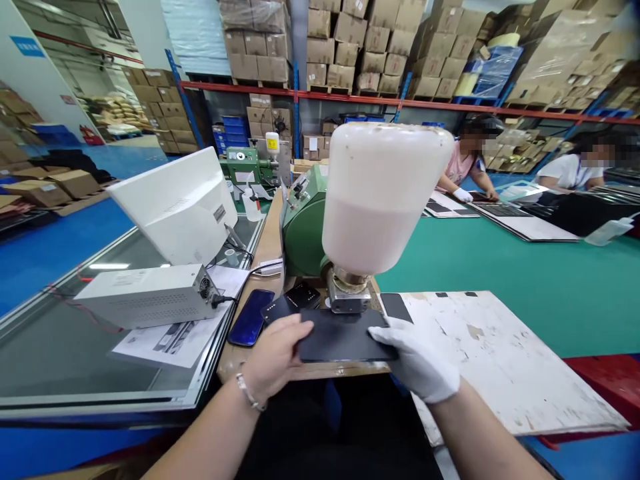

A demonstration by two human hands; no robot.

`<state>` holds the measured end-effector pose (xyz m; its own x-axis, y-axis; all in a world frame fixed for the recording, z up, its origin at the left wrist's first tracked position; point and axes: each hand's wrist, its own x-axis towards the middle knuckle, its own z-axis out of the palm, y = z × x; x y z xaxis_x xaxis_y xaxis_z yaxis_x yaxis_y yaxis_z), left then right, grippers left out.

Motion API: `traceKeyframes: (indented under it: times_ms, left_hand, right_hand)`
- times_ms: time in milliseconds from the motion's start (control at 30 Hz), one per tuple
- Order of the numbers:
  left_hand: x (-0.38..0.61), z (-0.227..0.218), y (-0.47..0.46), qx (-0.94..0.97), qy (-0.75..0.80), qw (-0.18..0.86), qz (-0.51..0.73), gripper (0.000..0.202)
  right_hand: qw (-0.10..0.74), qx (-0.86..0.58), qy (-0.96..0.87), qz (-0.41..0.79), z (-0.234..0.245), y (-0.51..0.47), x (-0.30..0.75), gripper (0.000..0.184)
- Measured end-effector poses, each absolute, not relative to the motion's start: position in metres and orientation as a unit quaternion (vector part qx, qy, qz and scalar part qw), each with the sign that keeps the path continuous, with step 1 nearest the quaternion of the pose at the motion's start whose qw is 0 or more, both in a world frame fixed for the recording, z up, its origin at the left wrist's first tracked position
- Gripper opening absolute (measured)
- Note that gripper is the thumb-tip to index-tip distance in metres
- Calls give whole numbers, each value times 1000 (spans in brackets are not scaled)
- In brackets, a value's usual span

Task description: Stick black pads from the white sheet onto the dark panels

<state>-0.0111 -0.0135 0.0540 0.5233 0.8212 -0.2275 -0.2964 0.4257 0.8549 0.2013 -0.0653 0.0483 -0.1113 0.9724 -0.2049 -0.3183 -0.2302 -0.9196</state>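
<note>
My bare left hand [277,350] and gloved right hand [424,359] grasp a black rectangular sheet [345,338] at opposite ends.

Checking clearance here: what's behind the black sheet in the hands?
Past its far edge, a metal block and dark pieces show; the black sheet covers whatever lies lower behind it.

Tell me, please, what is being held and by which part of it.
A flat black sheet, by its opposite ends: the left grip has one, the gloved right grip the other.
</note>
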Motion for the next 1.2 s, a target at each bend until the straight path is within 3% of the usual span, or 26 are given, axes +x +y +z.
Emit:
traceKeyframes:
  times_ms: [133, 300, 433, 567, 667, 733, 800, 933, 1033, 1200]
  left_hand:
    - [-73, 65, -15, 373, 359, 752, 408, 10]
    - [-113, 66, -33, 428, 394, 706, 404, 16]
    - [-107, 73, -38, 578, 379, 660, 294, 19]
    - [-72, 82, -27, 769, 313, 544, 120, 24]
    - [-36, 72, -15, 770, 263, 577, 61, 29]
    - [-14, 57, -8, 683, 248, 681, 93, 34]
    - [5, 41, -5, 586, 244, 757, 158, 38]
    - [31, 24, -10, 531, 220, 790, 213, 44]
    - [30, 26, -16, 494, 189, 810, 253, 47]
    - [-12, 29, -19, 450, 192, 815, 309, 54]
  right_hand:
    - [479, -370, -400, 688, 58, -50, 142, 15]
    - [432, -365, -484, 667, 70, -47, 121, 27]
    - [349, -459, -528, 624, 66, -51, 141, 29]
    - [228, -511, -603, 568, 50, -63, 161, 40]
    - [191, -529, -608, 560, 39, -77, 172, 27]
    - [237, -530, -541, 609, 36, -87, 181, 25]
    - [335, -498, -443, 666, 38, -93, 191, 29]
    - [480, -453, -314, 682, 47, -94, 206, 29]
    - [489, -448, -292, 689, 54, -87, 203, 20]
    - [481, -382, -331, 716, 58, -70, 162, 23]
